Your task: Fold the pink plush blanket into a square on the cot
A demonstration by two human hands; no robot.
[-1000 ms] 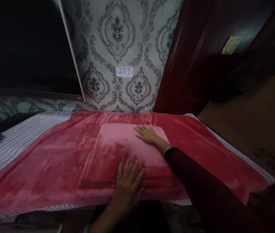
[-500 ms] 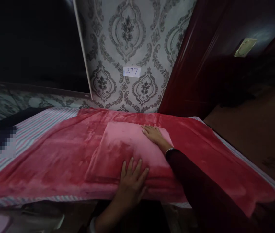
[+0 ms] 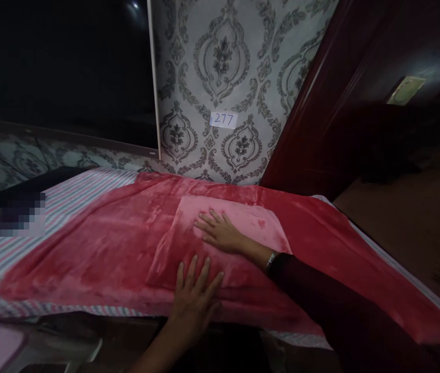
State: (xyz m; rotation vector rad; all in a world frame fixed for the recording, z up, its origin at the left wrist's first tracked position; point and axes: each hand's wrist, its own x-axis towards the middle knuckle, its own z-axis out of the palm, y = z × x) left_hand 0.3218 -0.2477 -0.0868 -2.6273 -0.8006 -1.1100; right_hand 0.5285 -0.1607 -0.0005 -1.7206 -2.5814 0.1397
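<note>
Sheet (image 3: 99, 182), far L, under red blanket (image 3: 87, 259); L hand (image 3: 195, 296), fingers spread, on near part of folded pink-red cloth (image 3: 254, 215), mid-blanket; R hand (image 3: 224, 235) flat atop, farther back; neither grasping. Cloth directly beneath both, neither nearer; long axis approx. L–R, along wall (image 3: 220, 153); no pointed end.

Plush folded cloth (image 3: 239, 267), glossy dark-red panel (image 3: 321, 114)

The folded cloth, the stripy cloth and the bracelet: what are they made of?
The folded cloth looks like soft plush, maybe polyester: it has a patchy sheen. The stripy cloth seems a thin fabric, perhaps cotton: it looks matte. The bracelet is probably polished metal: it gleams silvery.
</note>
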